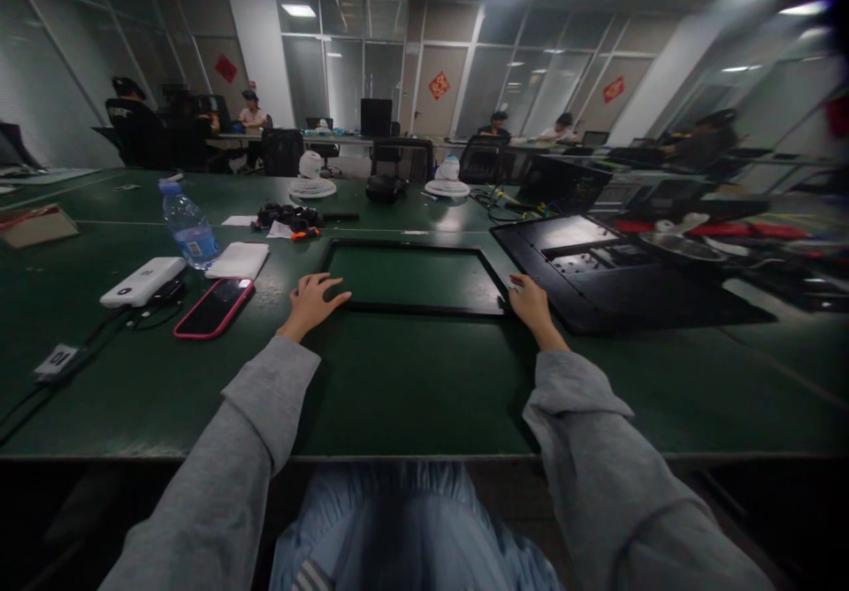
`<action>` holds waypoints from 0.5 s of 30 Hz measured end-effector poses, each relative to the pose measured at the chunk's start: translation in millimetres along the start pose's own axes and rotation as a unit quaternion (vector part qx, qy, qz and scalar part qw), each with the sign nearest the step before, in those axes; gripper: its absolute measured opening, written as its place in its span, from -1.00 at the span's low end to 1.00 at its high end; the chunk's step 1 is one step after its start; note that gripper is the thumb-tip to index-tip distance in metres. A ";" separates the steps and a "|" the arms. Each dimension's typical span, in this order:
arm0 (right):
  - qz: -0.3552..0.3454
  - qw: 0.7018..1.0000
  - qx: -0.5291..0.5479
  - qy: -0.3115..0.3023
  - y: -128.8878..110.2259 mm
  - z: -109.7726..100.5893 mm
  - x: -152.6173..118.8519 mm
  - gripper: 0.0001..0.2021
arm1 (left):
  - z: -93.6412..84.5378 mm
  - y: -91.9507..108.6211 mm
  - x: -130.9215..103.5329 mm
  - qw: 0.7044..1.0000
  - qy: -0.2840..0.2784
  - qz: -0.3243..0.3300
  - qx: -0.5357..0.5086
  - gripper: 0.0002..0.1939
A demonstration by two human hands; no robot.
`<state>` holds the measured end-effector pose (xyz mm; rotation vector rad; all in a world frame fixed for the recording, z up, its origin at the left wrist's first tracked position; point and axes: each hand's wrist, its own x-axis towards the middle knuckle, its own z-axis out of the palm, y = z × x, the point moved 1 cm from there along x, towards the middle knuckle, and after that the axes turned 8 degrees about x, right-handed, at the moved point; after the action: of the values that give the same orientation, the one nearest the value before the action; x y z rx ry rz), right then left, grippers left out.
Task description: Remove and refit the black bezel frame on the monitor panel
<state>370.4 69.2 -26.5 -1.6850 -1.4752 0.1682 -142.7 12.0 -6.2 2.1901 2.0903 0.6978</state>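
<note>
A thin black rectangular frame (pixel 424 310) lies on the green table, with the green surface showing through its opening. At its near left corner is my left hand (pixel 313 305), its fingers spread and its thumb stretched out over the corner. My right hand (pixel 531 302) is at the near right corner, fingers curled against the frame's edge. How firmly it grips is hard to see. Just right of that hand lies a large black panel (pixel 597 295) with a cut-out and small parts on it.
To the left are a phone in a pink case (pixel 216 308), a white power bank (pixel 144 281), a water bottle (pixel 190 228) and a white pad (pixel 239 260). Behind the frame sit black gear (pixel 288 218) and two small white fans (pixel 312 180). People sit at far desks.
</note>
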 end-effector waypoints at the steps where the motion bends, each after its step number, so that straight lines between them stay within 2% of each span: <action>1: 0.002 1.000 -0.004 0.018 -0.4 -3.6 -0.5 -0.51 | -0.3 1.7 -2.0 1.000 -0.013 0.013 0.004 -0.48; 4: 0.011 0.996 -0.036 0.076 -1.6 -18.4 -2.9 -0.49 | -2.0 3.8 -5.9 0.998 -0.043 0.049 0.014 -0.44; 8: 0.055 0.979 -0.096 0.172 3.2 -46.2 -9.2 -0.44 | -4.6 2.5 -4.1 0.996 -0.057 0.069 0.004 -0.56; 11: 0.105 0.954 -0.098 0.265 13.5 -71.1 -16.9 -0.32 | -5.1 1.7 -1.0 0.996 -0.058 0.071 -0.012 -0.64; 14: 0.167 0.916 -0.060 0.360 25.7 -93.5 -25.4 -0.19 | -4.1 2.0 0.0 0.997 -0.046 0.065 -0.024 -0.66; 15: 0.169 0.913 -0.050 0.367 28.7 -98.9 -27.3 -0.16 | -3.5 2.3 -0.2 0.997 -0.041 0.059 -0.027 -0.66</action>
<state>443.5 -2.1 3.9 -1.7951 -0.6369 -0.3374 -141.8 10.6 -2.3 2.2867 1.8938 0.6531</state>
